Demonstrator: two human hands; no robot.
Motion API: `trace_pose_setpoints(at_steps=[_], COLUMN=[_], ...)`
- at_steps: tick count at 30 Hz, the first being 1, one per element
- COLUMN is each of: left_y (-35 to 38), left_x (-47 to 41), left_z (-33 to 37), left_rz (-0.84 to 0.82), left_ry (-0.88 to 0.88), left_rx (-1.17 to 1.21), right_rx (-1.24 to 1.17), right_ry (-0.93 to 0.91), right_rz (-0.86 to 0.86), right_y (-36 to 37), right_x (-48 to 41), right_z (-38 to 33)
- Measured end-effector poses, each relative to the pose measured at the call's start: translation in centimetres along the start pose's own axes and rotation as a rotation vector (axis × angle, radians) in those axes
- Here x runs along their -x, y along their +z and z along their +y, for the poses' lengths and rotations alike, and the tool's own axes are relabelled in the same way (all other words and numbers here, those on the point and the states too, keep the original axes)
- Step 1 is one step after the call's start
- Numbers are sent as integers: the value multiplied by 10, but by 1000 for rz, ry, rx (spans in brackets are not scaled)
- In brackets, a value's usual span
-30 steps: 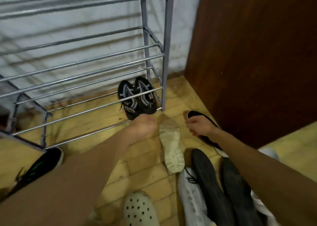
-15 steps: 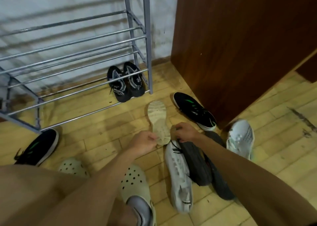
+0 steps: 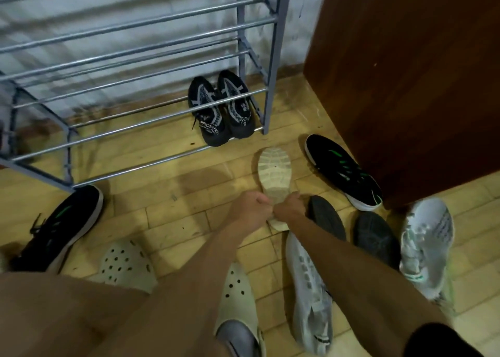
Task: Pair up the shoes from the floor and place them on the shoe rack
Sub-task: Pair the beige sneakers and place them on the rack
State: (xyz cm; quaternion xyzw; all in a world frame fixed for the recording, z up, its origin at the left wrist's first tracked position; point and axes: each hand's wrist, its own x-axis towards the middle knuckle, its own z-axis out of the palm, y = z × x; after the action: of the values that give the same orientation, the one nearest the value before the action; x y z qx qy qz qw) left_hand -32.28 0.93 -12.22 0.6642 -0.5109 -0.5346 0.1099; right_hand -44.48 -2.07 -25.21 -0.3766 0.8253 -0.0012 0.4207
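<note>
**1. Grip**
- R hand clamps the heel end of the sole-up shoe, fingers curled over the tread.
- L hand is a curled fist touching the same heel end from the L side. Cannot tell if it actually pinches the shoe.
- The two hands almost meet.

**2. Markings**
- The only writing is white caps on the black pair, ahead and slightly L of the grip.
- The L shoe's band reads approx. "PRO…", the rest blurred. The letters on the R shoe are not legible.

**3. Sole-up shoe**
- Off-white and grubby, w/ a ridged tread.
- The toe points away from the grip toward the rack and stops short of the front rail.
- Cannot tell if it is lifted off the floor.

**4. Other items, ref. grip**
- The black pair sits side by side on the rack's bottom rails at the R end, beside the post, toes to the wall.
- Ahead-R: a black shoe w/ green stripes lies against the cabinet.
- Far L: its match lies by the rack's L foot.
- Just R: two grey shoes, soles up.
- Further R: a white/green shoe.
- Behind the grip: a mesh shoe lies partly under the R forearm.
- Behind-L: two pale clogs.
</note>
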Motion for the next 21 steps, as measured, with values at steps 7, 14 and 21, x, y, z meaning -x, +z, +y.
trace_pose_setpoints(at_steps=[7, 14, 21], left_y=[-13, -16, -9], left_x=[-4, 5, 38], left_z=[-22, -22, 5], left_rz=[28, 38, 101], left_ry=[-80, -79, -72], left_rx=[28, 37, 97], right_rx=[93, -467, -534], right_ry=[23, 24, -269], right_rz=[10, -274, -409], right_y=[-9, -35, -85], right_x=[-10, 11, 74], right_z=[1, 10, -16])
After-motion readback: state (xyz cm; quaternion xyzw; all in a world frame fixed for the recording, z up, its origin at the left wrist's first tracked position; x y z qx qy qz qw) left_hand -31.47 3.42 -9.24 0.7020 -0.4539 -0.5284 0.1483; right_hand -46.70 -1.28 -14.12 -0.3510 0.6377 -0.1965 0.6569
